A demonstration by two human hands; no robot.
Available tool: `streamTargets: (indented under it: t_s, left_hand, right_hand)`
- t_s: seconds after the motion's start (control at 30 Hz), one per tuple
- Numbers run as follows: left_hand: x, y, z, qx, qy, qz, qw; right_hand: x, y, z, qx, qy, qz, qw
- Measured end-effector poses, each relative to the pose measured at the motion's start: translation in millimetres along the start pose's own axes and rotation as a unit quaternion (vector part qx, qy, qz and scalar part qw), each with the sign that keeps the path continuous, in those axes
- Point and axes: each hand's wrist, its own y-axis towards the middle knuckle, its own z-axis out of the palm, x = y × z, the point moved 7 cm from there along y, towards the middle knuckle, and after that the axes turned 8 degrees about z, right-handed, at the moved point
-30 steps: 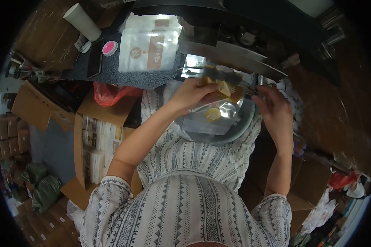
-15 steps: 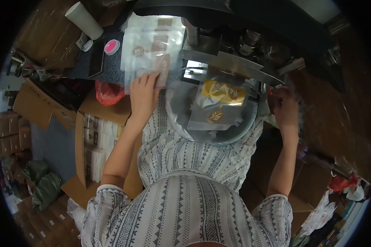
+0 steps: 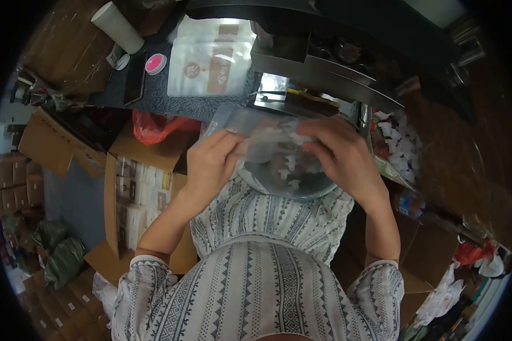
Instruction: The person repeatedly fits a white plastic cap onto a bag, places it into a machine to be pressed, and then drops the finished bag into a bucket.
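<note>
Cluttered bench (image 3: pixel 153 99), boxes below. Left hand (image 3: pixel 210 162) and right hand (image 3: pixel 338 156) both pinch a clear pouch (image 3: pixel 256 133) over bowl (image 3: pixel 293 190).

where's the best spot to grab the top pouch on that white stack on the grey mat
Probably by the near bottom edge of the top white pouch, coming from the person's side: it lies flat on the grey mat, and that edge sits clear of the pink lid beside it.

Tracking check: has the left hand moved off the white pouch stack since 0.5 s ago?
Yes. The left hand has dropped from the pouch stack toward the bowl, gripping a clear bag.
</note>
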Motion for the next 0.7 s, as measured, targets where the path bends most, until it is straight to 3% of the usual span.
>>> streamTargets:
  t_s: [0.07,0.13,0.2,0.23,0.27,0.3,0.33,0.37,0.4,0.43,0.5,0.57,0.6,0.63,0.67,0.7]
  left_hand:
    - [-9,-3,21,0.084,-0.047,0.059,0.994]
    - [-12,-3,40,0.13,-0.083,0.057,0.986]
    - [-13,-1,65,0.175,-0.117,0.052,0.976]
    - [4,-3,88,0.21,-0.236,-0.103,0.943]
    - [16,-8,109,0.236,-0.346,-0.255,0.871]
    - [17,3,118,0.235,-0.347,-0.255,0.871]
    - [20,12,127,0.2,-0.429,-0.299,0.829]
    - [20,16,133,0.162,-0.506,-0.34,0.776]
    - [15,19,134,0.163,-0.507,-0.34,0.775]
    - [12,22,132,0.153,-0.507,-0.359,0.769]
    - [15,21,129,0.146,-0.505,-0.38,0.761]
    - [36,36,104,0.176,-0.279,-0.249,0.91]
    - [59,59,71,0.034,-0.155,-0.137,0.978]
    - [71,62,41,-0.101,-0.023,-0.023,0.994]
    - [87,47,40,-0.098,-0.022,-0.025,0.995]
    - [94,35,48,-0.034,0.151,0.02,0.988]
  right_hand:
    - [-10,-3,6,0.038,0.053,0.051,0.997]
    - [-21,-6,11,0.074,0.105,0.099,0.987]
    - [-41,-10,-2,-0.013,0.106,0.169,0.98]
    - [-42,-12,-7,-0.013,0.105,0.169,0.98]
    - [-46,-17,-19,-0.042,0.053,0.19,0.979]
    - [-50,-23,-30,-0.071,0.001,0.21,0.975]
    - [-52,-27,-36,-0.071,0.001,0.211,0.975]
    - [-63,-34,-41,-0.058,-0.053,0.276,0.958]
    - [-76,-42,-48,-0.044,-0.107,0.34,0.933]
    - [-94,-45,-51,-0.044,-0.108,0.34,0.933]
    - [-112,-46,-63,-0.177,-0.379,0.2,0.886]
    - [-131,-50,-57,-0.142,-0.347,0.258,0.89]
    - [-143,-49,-55,-0.106,-0.315,0.312,0.89]
    - [-145,-52,-54,-0.101,-0.312,0.313,0.891]
    - [-146,-54,-53,-0.1,-0.303,0.307,0.897]
    - [-147,-52,-54,-0.102,-0.295,0.297,0.903]
